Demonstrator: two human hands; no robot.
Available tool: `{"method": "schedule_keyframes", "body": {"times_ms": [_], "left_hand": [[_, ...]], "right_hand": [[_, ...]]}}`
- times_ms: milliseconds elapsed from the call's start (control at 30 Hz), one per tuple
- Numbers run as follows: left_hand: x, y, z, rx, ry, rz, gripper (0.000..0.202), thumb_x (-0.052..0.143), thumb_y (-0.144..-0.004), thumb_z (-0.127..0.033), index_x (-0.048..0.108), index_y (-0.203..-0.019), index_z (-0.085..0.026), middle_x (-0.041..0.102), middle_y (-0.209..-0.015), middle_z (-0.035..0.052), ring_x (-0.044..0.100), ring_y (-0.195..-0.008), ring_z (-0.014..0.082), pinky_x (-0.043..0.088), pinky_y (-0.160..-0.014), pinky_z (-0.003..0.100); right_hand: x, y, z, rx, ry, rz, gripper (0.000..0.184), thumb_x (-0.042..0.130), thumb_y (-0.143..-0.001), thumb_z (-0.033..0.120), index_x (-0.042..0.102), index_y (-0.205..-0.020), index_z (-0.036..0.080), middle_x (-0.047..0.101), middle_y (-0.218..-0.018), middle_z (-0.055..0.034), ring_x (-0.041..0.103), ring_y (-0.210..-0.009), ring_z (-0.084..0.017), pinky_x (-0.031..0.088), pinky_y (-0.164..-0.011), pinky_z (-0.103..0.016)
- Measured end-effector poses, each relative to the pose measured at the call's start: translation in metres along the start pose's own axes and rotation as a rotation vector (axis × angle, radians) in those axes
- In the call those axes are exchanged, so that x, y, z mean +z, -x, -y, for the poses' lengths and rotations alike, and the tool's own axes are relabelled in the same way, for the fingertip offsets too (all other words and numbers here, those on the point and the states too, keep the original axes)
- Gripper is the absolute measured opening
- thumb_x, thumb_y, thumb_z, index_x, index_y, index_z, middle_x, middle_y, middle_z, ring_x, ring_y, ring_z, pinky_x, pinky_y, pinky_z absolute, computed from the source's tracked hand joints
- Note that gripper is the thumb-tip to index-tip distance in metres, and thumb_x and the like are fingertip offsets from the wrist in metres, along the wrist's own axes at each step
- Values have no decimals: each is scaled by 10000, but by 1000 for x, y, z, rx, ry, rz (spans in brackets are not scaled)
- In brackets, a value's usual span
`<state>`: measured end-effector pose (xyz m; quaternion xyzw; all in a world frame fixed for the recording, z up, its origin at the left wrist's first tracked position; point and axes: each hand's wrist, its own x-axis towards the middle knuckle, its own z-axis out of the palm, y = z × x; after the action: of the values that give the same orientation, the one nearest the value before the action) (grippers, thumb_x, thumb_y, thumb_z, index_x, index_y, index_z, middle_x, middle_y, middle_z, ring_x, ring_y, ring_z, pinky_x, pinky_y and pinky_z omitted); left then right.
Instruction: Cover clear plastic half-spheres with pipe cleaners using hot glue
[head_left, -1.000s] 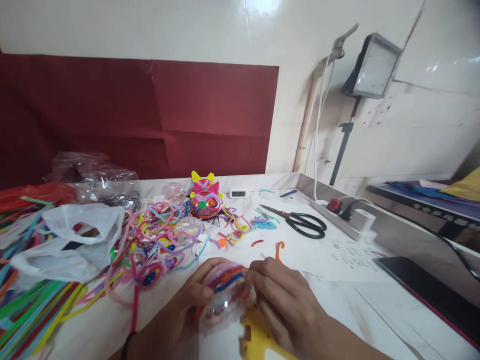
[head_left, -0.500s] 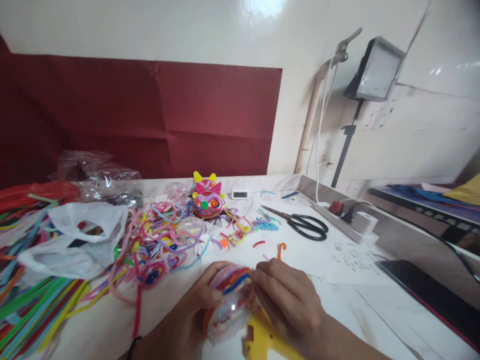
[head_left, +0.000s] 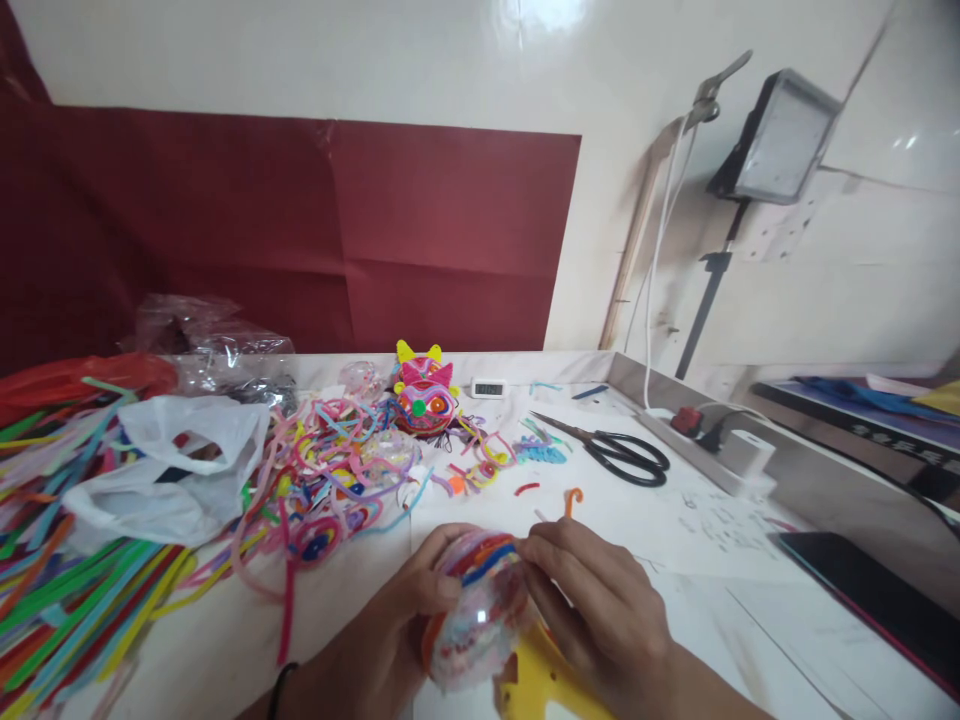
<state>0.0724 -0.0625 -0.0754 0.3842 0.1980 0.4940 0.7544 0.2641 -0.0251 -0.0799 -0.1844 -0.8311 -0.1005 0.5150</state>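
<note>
My left hand (head_left: 397,620) cups a clear plastic ball (head_left: 480,615) wrapped with red, blue and orange pipe cleaners, fingers curled round its left side. My right hand (head_left: 600,610) presses its fingertips against the ball's top right edge, closed on the pipe cleaner strands there. Below the ball lies a yellow glue gun (head_left: 544,685), partly hidden by my right wrist. A small orange hook-shaped pipe cleaner (head_left: 572,497) lies just beyond my right fingers.
A heap of coloured pipe cleaners (head_left: 322,480) and long strips (head_left: 67,590) fills the left side, with a white plastic bag (head_left: 169,470). A finished pink cat-face ball (head_left: 425,400), black scissors (head_left: 622,455), a power strip (head_left: 720,445) and a dark tablet (head_left: 877,600) lie farther off.
The camera view has shifted slightly, so everything sits a little more to the right. Both hands remain on the ball, which has turned a bit in my grip.
</note>
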Motion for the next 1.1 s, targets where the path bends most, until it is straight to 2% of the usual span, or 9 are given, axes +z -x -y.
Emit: {"method": "schedule_keyframes", "body": {"times_ms": [167, 267, 433, 600, 800, 900, 1100], "left_hand": [[-5, 0, 0, -36, -11, 43, 348, 661, -701, -245, 667, -1042, -172, 679, -979, 58, 629, -856, 220, 477, -740, 300], [-9, 1, 1, -54, -19, 72, 403, 657, -689, -216, 643, -1089, -173, 673, -1025, 68, 628, -925, 244, 477, -806, 337], [-11, 8, -4, -67, -22, 99, 555, 626, -687, -126, 566, -1234, -195, 654, -1146, 76, 602, -1066, 260, 451, -901, 375], [-1, 14, -16, -59, -79, 71, 618, 637, -690, -55, 562, -1276, -235, 675, -1148, 38, 600, -1100, 232, 444, -928, 349], [3, 18, -21, -16, -124, 45, 658, 630, -702, -63, 530, -1317, -275, 669, -1160, 36, 625, -1017, 227, 466, -891, 363], [2, 19, -22, -18, -110, 22, 691, 646, -662, -76, 538, -1313, -281, 660, -1182, 36, 615, -1045, 247, 465, -904, 375], [4, 17, -23, -22, -165, 48, 642, 632, -625, -69, 605, -1231, -276, 688, -1119, 26, 627, -1021, 248, 483, -866, 366]], "right_hand": [[-3, -5, 2, 29, -36, 66, 157, 491, -934, 66, 597, -1033, 128, 664, -846, -106, 630, -747, -194, 466, -604, -283], [-5, -7, 3, 35, -42, 91, 138, 486, -942, 77, 599, -998, 131, 663, -839, -106, 621, -734, -192, 459, -605, -285], [-5, -7, 6, 30, -86, 44, 180, 507, -924, 47, 589, -1060, 133, 658, -878, -95, 596, -761, -181, 453, -641, -281], [-4, -13, 10, 23, -112, -10, 214, 532, -891, 6, 593, -1062, 121, 657, -879, -94, 576, -762, -175, 450, -643, -276], [-1, -21, 14, 18, -121, -12, 205, 533, -887, -2, 603, -1044, 113, 654, -871, -94, 568, -749, -169, 449, -635, -274], [1, -24, 15, 30, -144, -8, 190, 532, -892, 4, 604, -1026, 118, 650, -867, -89, 571, -757, -163, 460, -650, -264], [1, -33, 17, 131, -278, 34, 156, 549, -889, 28, 621, -955, 150, 634, -816, -60, 587, -745, -157, 474, -664, -261]]}}
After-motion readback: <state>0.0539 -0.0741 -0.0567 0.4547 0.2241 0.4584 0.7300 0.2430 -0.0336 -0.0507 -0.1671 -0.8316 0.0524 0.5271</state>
